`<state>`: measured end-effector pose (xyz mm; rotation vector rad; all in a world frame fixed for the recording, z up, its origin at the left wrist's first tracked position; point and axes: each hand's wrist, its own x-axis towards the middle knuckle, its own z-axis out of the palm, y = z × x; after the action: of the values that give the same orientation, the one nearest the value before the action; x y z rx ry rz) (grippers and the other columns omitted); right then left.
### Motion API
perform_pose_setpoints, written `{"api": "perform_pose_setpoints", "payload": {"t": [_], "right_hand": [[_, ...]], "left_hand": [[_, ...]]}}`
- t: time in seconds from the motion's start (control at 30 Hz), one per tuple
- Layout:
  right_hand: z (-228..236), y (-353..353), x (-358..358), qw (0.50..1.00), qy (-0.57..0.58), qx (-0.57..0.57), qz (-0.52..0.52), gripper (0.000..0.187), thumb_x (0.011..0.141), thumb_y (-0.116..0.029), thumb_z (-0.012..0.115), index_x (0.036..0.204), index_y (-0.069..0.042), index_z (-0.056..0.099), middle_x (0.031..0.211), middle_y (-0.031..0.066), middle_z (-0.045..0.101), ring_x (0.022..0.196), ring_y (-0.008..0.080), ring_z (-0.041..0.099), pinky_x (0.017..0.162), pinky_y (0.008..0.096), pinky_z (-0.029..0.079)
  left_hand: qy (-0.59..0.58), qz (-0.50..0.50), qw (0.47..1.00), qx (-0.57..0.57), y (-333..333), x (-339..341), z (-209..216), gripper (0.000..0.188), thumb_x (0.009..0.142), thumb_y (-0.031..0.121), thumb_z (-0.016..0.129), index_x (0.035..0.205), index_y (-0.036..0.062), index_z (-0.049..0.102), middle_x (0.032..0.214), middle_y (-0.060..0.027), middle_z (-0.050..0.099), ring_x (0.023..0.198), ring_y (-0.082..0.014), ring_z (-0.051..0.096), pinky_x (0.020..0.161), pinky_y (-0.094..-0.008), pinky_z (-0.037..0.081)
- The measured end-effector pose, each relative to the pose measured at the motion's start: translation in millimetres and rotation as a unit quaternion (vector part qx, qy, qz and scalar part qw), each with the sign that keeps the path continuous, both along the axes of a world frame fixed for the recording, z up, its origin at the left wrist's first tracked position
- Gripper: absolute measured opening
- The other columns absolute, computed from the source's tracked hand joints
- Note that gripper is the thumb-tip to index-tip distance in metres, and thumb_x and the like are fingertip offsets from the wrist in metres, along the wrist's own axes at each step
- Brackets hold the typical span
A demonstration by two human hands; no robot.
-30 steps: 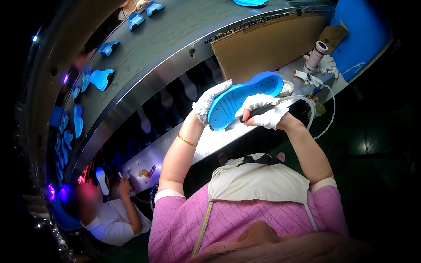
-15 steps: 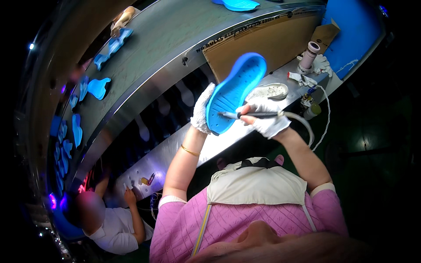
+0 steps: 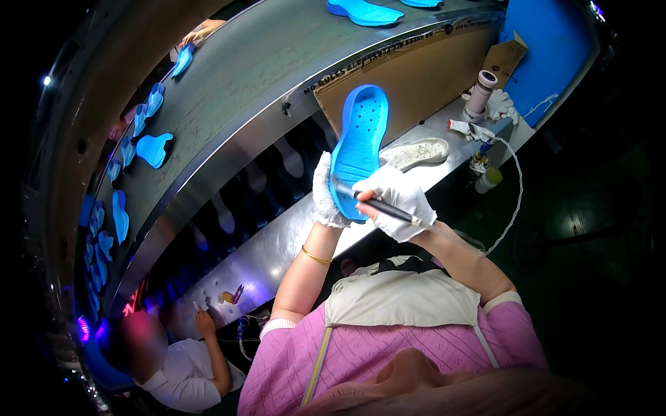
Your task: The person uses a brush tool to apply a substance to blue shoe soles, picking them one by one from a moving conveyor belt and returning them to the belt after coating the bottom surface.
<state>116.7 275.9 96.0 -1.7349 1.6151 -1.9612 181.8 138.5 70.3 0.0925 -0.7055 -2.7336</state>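
Note:
A blue shoe sole (image 3: 361, 135), its hollow inner side facing up, is tilted with the heel away from me. My left hand (image 3: 324, 197), in a white glove, grips it along the left edge near its near end. A brush (image 3: 388, 209) with a dark handle is held in my right hand (image 3: 402, 194), gloved in white with some fingertips bare. The brush tip is at the sole's near left part; whether it touches is blurred. Behind the right hand, a white shoe sole (image 3: 423, 152) lies on the metal bench (image 3: 257, 267).
A conveyor belt (image 3: 229, 90) carrying several blue soles (image 3: 154, 149) curves past at the far left. Cardboard (image 3: 409, 76) leans behind the bench. A pink bottle (image 3: 480, 96), gloves (image 3: 503, 105) and a white tube (image 3: 519, 177) are at right. Another person (image 3: 187, 367) sits at lower left.
The blue sole has swung more upright and moved left, with my left hand lower. My right hand has shifted left and down, the brush now sloping more steeply. Soles on the belt have moved.

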Motion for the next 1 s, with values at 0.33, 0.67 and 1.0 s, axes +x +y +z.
{"api": "perform_pose_setpoints", "payload": {"t": [0.33, 0.67, 1.0], "right_hand": [[14.3, -4.2, -86.4, 0.951, -0.277, 0.135, -0.002, 0.008, 0.079, -0.006, 0.067, 0.084, -0.002, 0.062, 0.075, 0.0065, 0.063, 0.067, 0.0123, 0.062, 0.061, 0.0230, 0.050], [3.5, 10.2, -72.8, 0.956, -0.236, 0.126, 0.119, 0.015, 0.075, 0.006, 0.065, 0.085, -0.002, 0.057, 0.090, 0.0085, 0.063, 0.080, 0.0124, 0.060, 0.073, 0.0261, 0.049], [47.7, 28.9, -56.8, 0.987, 0.147, 0.065, -0.024, 0.017, 0.066, 0.008, 0.062, 0.079, -0.003, 0.059, 0.081, 0.0111, 0.059, 0.075, 0.0234, 0.059, 0.069, 0.0304, 0.047]], "left_hand": [[0.024, -0.077, 0.996, 0.026, 13.0, 16.7, 11.4, 0.069, 0.090, 0.053, 0.034, 0.132, -0.0027, 0.036, 0.121, -0.0271, 0.050, 0.107, -0.0407, 0.053, 0.096, -0.0459, 0.042], [-0.042, -0.039, 0.998, -0.009, -0.2, 22.8, 8.7, 0.065, 0.090, 0.053, 0.035, 0.127, -0.0012, 0.042, 0.116, -0.0200, 0.055, 0.103, -0.0385, 0.056, 0.089, -0.0430, 0.047], [-0.028, 0.050, 0.996, -0.062, -19.3, 8.5, 24.6, 0.066, 0.090, 0.053, 0.038, 0.126, -0.0021, 0.042, 0.107, -0.0205, 0.059, 0.093, -0.0314, 0.062, 0.082, -0.0390, 0.052]]}}
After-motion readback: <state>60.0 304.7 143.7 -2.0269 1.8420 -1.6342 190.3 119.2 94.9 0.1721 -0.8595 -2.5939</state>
